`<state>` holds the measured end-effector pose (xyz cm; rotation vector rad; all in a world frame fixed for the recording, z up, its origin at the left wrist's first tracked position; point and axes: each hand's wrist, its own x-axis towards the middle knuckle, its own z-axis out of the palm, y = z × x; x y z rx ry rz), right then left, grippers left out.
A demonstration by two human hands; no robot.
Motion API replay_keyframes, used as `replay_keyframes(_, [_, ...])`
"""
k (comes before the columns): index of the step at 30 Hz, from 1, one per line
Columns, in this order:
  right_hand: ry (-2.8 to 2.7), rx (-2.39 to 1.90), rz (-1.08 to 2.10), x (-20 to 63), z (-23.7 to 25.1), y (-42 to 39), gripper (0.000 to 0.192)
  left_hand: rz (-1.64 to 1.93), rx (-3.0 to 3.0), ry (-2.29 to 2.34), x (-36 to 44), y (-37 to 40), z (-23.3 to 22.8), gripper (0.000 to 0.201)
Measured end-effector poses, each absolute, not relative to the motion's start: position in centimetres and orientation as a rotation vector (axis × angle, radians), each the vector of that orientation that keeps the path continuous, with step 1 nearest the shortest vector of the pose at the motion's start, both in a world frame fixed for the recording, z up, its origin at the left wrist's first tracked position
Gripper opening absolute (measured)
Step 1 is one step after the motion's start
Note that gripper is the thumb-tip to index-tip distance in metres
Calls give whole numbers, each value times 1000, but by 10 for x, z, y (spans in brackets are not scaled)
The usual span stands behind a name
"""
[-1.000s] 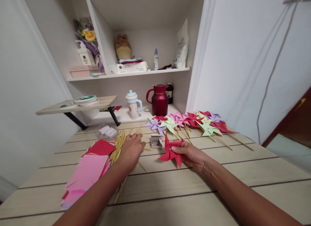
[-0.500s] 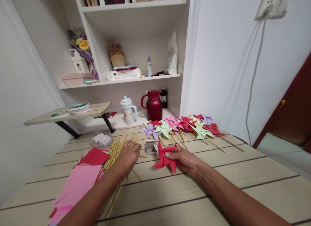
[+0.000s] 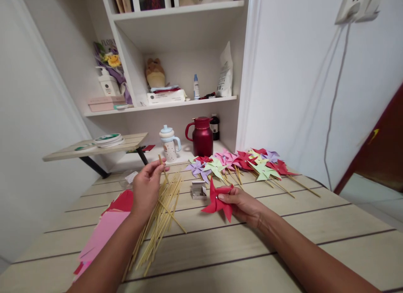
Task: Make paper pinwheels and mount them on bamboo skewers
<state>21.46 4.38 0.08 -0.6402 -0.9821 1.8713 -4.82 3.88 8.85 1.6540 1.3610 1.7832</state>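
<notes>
Between the thumb and fingers of my right hand (image 3: 241, 202) is a red paper pinwheel (image 3: 217, 204) with a small shiny pin at its centre. My left hand (image 3: 147, 186) pinches one thin wooden stick (image 3: 163, 166), raised near its top end; its lower part shows against the pile. Under and beside that hand lies a loose pile of sticks (image 3: 160, 230). Left of the pile, partly covered by my left forearm, are stacked sheets of pink and red paper (image 3: 105, 230). A small open box (image 3: 199, 189) with tiny metal pieces stands between my hands.
Finished pinwheels on sticks (image 3: 234, 163) lie at the table's back right. Behind them stand a red jug (image 3: 202, 137) and a spotted cup (image 3: 170, 147) by the white shelf (image 3: 163, 108). A small raised board (image 3: 94, 147) carries a stack of round discs at the left.
My left hand has lifted off the stick pile, up and to the left, with one stick now in its fingers. My right hand still holds the red pinwheel. The view has shifted slightly.
</notes>
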Motion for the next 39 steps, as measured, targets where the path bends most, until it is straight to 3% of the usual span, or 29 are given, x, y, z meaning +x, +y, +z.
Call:
replay_keyframes(6, [-923,-565,1795,225,16,41,23,1555,838,925,-4,25,70,22])
replay_keyframes(12, [-900,-551,1742,234,15,43,23,1436,769,885,16,18,21,34])
replay_keyframes(16, [-901,-599,1763,230,14,40,20,1313,761,879,27,10,4,31])
replay_keyframes(31, [-959,-564,1849,212,9,34,21,1219,716,885,22,9,-2,35])
replay_keyframes(39, [-940,-733,1646,209,7,37,28,1285,675,946,7,14,-4,45])
